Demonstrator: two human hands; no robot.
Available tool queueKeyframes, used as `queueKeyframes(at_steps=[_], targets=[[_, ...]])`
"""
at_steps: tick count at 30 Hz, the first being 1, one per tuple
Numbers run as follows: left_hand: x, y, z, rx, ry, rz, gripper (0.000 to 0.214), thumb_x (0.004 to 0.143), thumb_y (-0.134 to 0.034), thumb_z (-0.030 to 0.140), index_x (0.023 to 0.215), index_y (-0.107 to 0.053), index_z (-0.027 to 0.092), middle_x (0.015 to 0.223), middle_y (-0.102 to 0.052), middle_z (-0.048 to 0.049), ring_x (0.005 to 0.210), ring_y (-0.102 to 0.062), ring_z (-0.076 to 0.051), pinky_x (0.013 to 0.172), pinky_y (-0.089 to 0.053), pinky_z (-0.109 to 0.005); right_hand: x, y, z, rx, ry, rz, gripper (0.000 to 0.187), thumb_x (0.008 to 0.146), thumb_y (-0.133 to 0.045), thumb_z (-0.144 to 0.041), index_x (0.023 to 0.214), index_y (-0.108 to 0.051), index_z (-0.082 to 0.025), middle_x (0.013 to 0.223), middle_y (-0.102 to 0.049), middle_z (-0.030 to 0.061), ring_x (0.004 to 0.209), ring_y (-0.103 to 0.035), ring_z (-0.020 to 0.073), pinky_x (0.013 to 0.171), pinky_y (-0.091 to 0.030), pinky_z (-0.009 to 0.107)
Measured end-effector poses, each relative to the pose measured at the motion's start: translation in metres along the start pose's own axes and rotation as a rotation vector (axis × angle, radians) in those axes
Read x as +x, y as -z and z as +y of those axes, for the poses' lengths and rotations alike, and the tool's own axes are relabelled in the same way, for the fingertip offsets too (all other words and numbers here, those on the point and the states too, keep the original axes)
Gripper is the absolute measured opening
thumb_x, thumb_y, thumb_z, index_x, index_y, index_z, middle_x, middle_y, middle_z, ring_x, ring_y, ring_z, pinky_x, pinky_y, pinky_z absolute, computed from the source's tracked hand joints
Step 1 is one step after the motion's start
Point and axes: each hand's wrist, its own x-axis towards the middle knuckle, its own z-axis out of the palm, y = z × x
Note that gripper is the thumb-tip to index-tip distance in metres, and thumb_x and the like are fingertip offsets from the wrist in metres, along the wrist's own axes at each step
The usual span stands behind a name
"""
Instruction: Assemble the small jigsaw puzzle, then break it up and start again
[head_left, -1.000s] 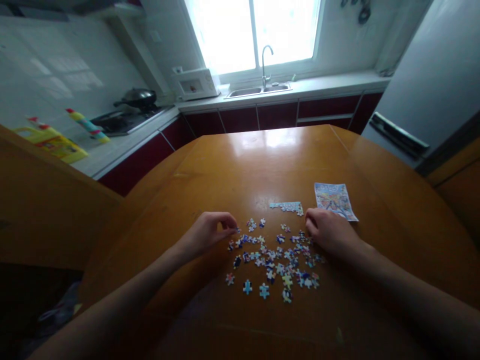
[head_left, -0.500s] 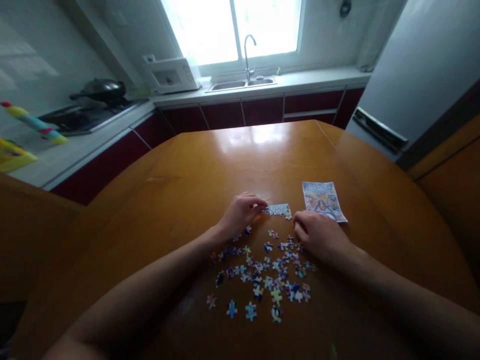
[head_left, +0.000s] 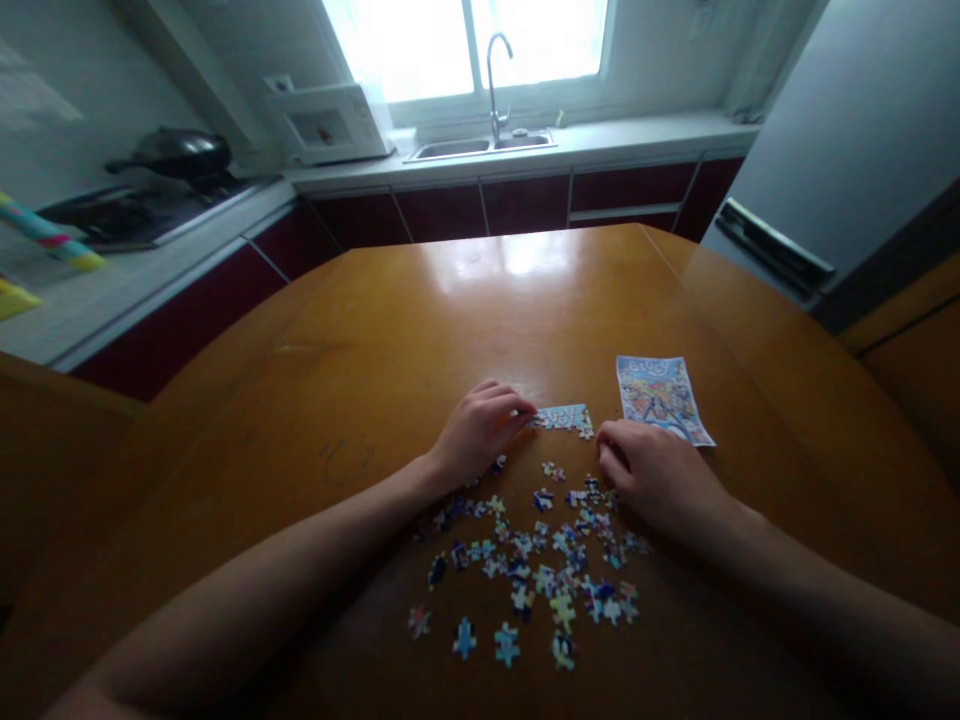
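My left hand [head_left: 480,430] rests on the wooden table [head_left: 420,330] with its fingers curled, the fingertips pressed against the left end of a short joined strip of puzzle pieces [head_left: 564,417]. A tiny piece may be pinched there, but I cannot make it out. My right hand [head_left: 652,475] lies loosely closed just right of the strip, at the upper right of a spread of several loose jigsaw pieces [head_left: 532,565]. A printed reference picture [head_left: 660,395] lies beyond my right hand.
Behind the table runs a kitchen counter with a sink and tap [head_left: 491,100], a white microwave [head_left: 326,120] and a stove with a dark pan [head_left: 180,155]. A grey fridge [head_left: 847,140] stands at the right. Colourful bottles [head_left: 45,235] sit at the far left.
My left hand moved from the loose pieces up and right to the joined strip and now stays at its left end. My right hand barely moved. The view shifted slightly.
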Motion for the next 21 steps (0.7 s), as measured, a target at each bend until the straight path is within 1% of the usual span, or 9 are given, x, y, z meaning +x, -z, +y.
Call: queueKeyframes(at_steps=[6, 10, 15, 21], targets=[[0.0002, 0.0004, 0.0005, 0.010, -0.002, -0.023, 0.012, 0.093, -0.062, 0.026, 0.088, -0.071, 0.019, 0.084, -0.072, -0.0033, 0.083, -0.058, -0.017, 0.077, -0.048, -0.031, 0.0004, 0.0017, -0.0019, 0.001, -0.006, 0.007, 0.018, 0.091, -0.045, -0.020, 0.076, -0.056, -0.020, 0.077, -0.066, 0.0055, 0.071, -0.059, 0.0177, 0.062, -0.034, 0.031], [0.0006, 0.0008, 0.0025, 0.001, 0.012, -0.029, 0.011, 0.093, -0.061, 0.027, 0.093, -0.070, 0.020, 0.086, -0.071, -0.0031, 0.085, -0.058, -0.018, 0.078, -0.048, -0.032, 0.0007, 0.0012, -0.0009, 0.009, 0.007, 0.023, 0.018, 0.090, -0.046, -0.021, 0.076, -0.057, -0.021, 0.077, -0.067, 0.0059, 0.069, -0.059, 0.0172, 0.060, -0.032, 0.031], [0.0031, 0.0006, 0.0033, 0.011, -0.003, -0.026, 0.012, 0.092, -0.063, 0.026, 0.088, -0.072, 0.020, 0.084, -0.072, -0.0039, 0.082, -0.057, -0.017, 0.076, -0.048, -0.031, 0.0013, 0.0001, -0.0002, 0.000, -0.004, 0.015, 0.017, 0.090, -0.046, -0.020, 0.076, -0.056, -0.021, 0.077, -0.066, 0.0052, 0.069, -0.058, 0.0170, 0.060, -0.031, 0.031], [0.0030, -0.0015, -0.0007, 0.028, -0.004, -0.051, 0.014, 0.093, -0.062, 0.028, 0.089, -0.073, 0.020, 0.084, -0.072, -0.0039, 0.083, -0.057, -0.018, 0.076, -0.048, -0.031, 0.0008, 0.0028, -0.0029, -0.005, -0.017, -0.004, 0.017, 0.090, -0.046, -0.020, 0.076, -0.055, -0.020, 0.078, -0.065, 0.0050, 0.069, -0.058, 0.0170, 0.060, -0.032, 0.030]])
